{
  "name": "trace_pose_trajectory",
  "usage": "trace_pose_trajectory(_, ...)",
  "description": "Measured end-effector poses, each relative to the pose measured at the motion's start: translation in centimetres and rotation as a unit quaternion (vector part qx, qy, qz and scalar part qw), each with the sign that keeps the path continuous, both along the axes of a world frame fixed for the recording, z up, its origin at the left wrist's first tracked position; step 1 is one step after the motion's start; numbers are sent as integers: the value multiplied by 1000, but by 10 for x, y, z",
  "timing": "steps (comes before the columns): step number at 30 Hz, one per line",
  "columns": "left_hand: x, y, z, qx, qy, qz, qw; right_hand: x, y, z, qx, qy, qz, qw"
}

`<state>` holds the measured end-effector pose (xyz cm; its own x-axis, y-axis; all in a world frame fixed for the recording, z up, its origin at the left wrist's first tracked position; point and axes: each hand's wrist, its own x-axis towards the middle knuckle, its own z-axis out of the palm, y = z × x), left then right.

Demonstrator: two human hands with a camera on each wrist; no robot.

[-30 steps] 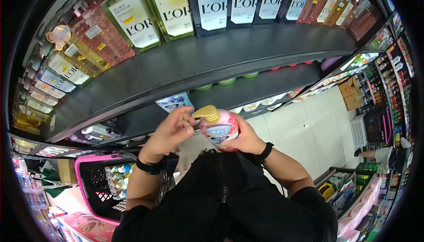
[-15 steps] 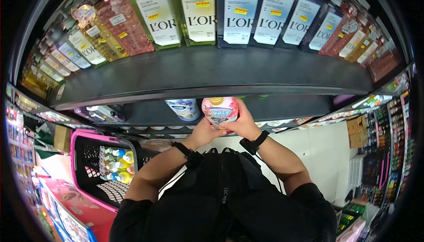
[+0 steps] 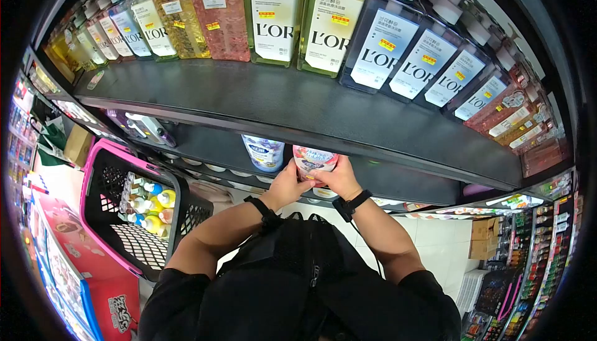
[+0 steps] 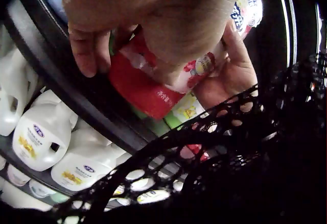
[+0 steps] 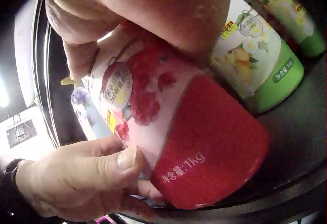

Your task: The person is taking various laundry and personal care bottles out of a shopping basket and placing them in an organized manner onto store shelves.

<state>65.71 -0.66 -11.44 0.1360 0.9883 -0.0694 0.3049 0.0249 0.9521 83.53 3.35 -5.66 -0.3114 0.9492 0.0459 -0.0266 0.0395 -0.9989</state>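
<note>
Pink bottle (image 3: 313,157) is at the front edge of the lower shelf (image 3: 407,184), gripped by my left hand (image 3: 287,187) and right hand (image 3: 342,179). I cannot tell whether its base touches that shelf. A blue bottle (image 3: 265,153) and green bottle (image 5: 265,66) stand on the shelf; white bottles (image 4: 43,132) are below it, the basket (image 3: 90,216) before its left end.

Bare left forearm (image 3: 221,232) and bare right forearm (image 3: 382,232) reach forward, the 2 converging in front. Bare left hand (image 3: 288,187) and bare right hand (image 3: 341,178) nearly meet, both gripping. Left thumb (image 5: 113,168) extended, nail showing, left fingers (image 5: 140,208) below it; right thumb (image 3: 319,174) points toward left hand.
</note>
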Motion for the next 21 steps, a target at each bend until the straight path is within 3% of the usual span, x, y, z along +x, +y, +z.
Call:
trace_pose_trajectory(7,5,0,5,65,59,31,996,15,-4,1,8,-31,-4,999)
trace_pose_trajectory(11,4,-1,-9,55,47,48,996,20,-2,-44,63,-106,-2,992)
trace_pose_trajectory(14,0,0,-18,26,50,33,998,20,3,-54,47,-154,11,987)
trace_pose_trajectory(17,1,0,-16,38,80,44,995,13,8,-42,-27,-99,42,994)
trace_pose_trajectory(21,2,1,-28,78,53,61,994,8,10,-44,11,-134,26,991)
